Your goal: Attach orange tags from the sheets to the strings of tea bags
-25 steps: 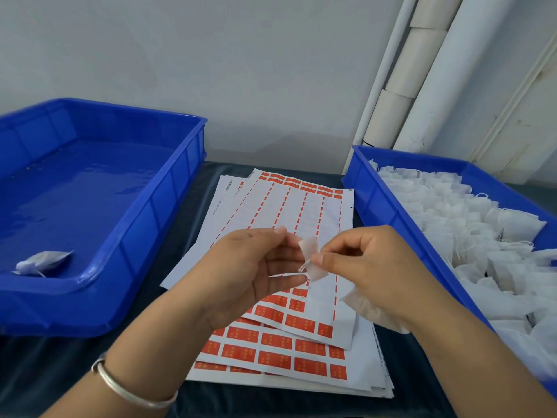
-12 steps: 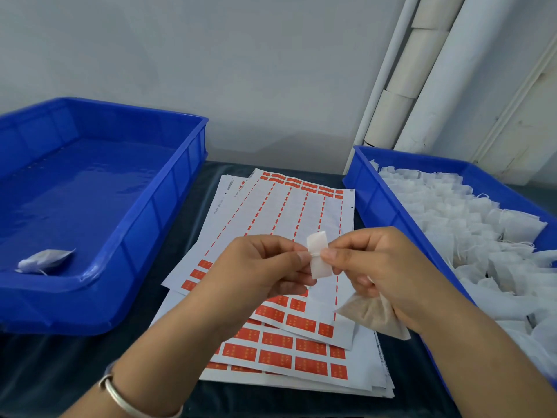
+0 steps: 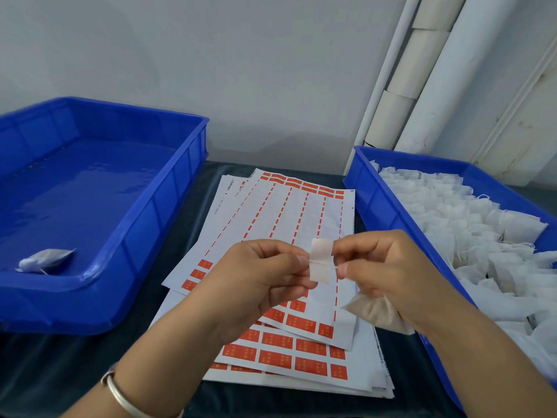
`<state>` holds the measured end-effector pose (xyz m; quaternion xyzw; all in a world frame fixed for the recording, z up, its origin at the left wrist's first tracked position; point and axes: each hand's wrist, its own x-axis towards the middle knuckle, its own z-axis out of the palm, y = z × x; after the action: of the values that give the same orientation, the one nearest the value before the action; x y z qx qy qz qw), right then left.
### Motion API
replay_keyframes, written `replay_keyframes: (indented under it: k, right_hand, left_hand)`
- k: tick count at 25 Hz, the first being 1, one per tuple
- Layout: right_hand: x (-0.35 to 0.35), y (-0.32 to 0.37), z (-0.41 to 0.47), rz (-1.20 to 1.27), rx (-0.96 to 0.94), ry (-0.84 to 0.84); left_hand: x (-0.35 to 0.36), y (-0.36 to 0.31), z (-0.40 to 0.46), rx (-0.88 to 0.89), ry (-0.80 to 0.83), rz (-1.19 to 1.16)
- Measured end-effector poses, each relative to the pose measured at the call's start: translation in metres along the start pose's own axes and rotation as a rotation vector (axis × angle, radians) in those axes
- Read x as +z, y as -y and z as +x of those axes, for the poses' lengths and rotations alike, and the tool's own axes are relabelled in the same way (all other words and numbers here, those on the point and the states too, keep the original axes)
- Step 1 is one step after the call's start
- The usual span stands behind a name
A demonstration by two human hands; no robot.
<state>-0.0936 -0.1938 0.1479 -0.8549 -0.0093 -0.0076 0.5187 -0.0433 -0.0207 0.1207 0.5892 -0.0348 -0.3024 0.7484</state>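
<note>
Both hands meet above the stack of tag sheets (image 3: 283,224). My left hand (image 3: 256,282) pinches the left edge of a small tag (image 3: 322,263), whose pale back faces me. My right hand (image 3: 388,276) pinches its right edge together with the thin white string that crosses the tag's middle. A tea bag (image 3: 373,312) with brownish filling hangs under my right palm, held by the lower fingers. Orange tags (image 3: 277,357) fill the lower rows of the sheets; the upper rows are peeled.
A blue tray (image 3: 144,218) on the left holds one tea bag (image 3: 45,259) in its near corner. A blue tray (image 3: 370,203) on the right is piled with several white tea bags (image 3: 470,224). White pipes (image 3: 434,70) rise behind it.
The tag has been opened out flat between both hands, with the string now across its middle. The tea bag has dropped into view under my right palm.
</note>
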Motion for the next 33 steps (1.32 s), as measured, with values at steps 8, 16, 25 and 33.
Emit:
replay_keyframes:
  k: [8, 16, 25, 33]
  right_hand:
    - [0.008, -0.007, 0.000, -0.169, -0.122, -0.102]
    - [0.011, -0.023, 0.002, -0.003, 0.007, -0.081]
    - [0.018, -0.028, 0.003, 0.066, 0.113, -0.058]
    - [0.023, -0.019, 0.008, -0.066, 0.018, -0.139]
  left_hand:
    - [-0.001, 0.008, 0.004, -0.212, 0.163, -0.365]
    - [0.002, 0.013, 0.008, -0.277, 0.081, -0.381]
    - [0.010, 0.018, 0.006, 0.089, -0.122, 0.317]
    - [0.010, -0.010, -0.001, 0.636, -0.161, 1.054]
